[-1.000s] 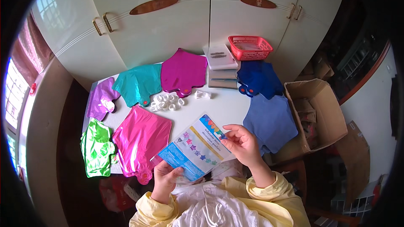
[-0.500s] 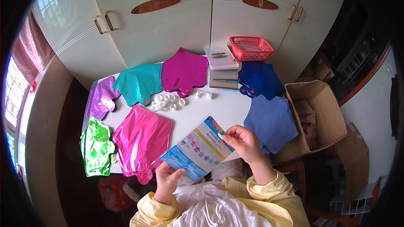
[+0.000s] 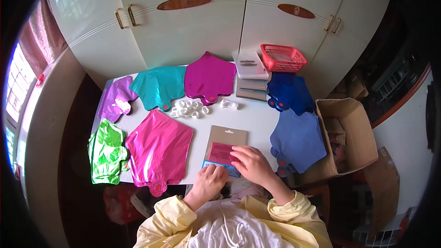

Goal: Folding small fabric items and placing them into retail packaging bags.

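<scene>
A flat hang-hole packet (image 3: 227,134) lies on the table in front of me, its grey-brown side up, with a dark pink panel and a blue lower strip. My left hand (image 3: 210,183) is closed at its lower left edge, fingers curled under and partly hidden. Over the packet's right side is my right hand (image 3: 251,164), its fingers apart and bent toward the pink panel. Left of the packet, a shiny pink foil balloon (image 3: 161,144) lies flat. Several small white ribbon rolls (image 3: 188,108) sit in a cluster beyond it.
Purple (image 3: 115,98), teal (image 3: 158,85), magenta (image 3: 210,78), green (image 3: 106,151), dark blue (image 3: 291,93) and light blue (image 3: 298,140) foil balloons surround the work area. Stacked packets (image 3: 251,66) and a red basket (image 3: 284,58) stand at the back. An open cardboard box (image 3: 356,151) is at right.
The packet has gone from tilted in both hands, printed side showing, to flat on the table, grey-brown side up. My right hand has moved left and let go of its corner.
</scene>
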`<state>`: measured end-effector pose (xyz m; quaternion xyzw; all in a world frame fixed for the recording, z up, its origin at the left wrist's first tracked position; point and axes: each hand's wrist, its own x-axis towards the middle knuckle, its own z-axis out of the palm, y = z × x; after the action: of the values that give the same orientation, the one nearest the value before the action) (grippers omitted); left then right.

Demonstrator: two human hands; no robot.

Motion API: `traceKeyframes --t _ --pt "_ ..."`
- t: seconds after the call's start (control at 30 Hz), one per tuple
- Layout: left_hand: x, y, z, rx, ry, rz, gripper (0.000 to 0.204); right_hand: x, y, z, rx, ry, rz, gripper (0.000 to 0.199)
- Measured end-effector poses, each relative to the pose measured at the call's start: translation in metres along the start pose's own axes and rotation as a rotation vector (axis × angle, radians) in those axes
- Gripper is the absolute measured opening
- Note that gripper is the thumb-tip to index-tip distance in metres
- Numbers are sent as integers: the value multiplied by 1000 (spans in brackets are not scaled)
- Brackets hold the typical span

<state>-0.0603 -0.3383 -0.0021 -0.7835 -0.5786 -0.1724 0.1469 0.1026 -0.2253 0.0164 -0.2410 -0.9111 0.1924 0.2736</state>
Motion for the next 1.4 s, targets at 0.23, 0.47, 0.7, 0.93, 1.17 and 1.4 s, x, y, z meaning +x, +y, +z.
traceKeyframes --t 0.23,0.47,0.7,0.93,1.17,1.4 --pt "9 -6 -13 -163 -57 -10 27 -8 19 19 -175 -89 -38 47" --pt "-2 -9 -3 -230 -79 -112 32 -5 28 16 -186 -194 -35 60" --pt "0 1 -3 -146 -82 -108 28 12 33 1 -306 -345 -169 59" --pt "5 0 -11 -179 -111 -132 27 130 139 -60 -296 -178 96 22" --pt "11 -4 -17 -232 -63 -120 14 183 218 -49 -381 -220 271 19" --pt "12 -9 -16 -227 -118 -120 24 187 230 -36 -372 -289 318 24"
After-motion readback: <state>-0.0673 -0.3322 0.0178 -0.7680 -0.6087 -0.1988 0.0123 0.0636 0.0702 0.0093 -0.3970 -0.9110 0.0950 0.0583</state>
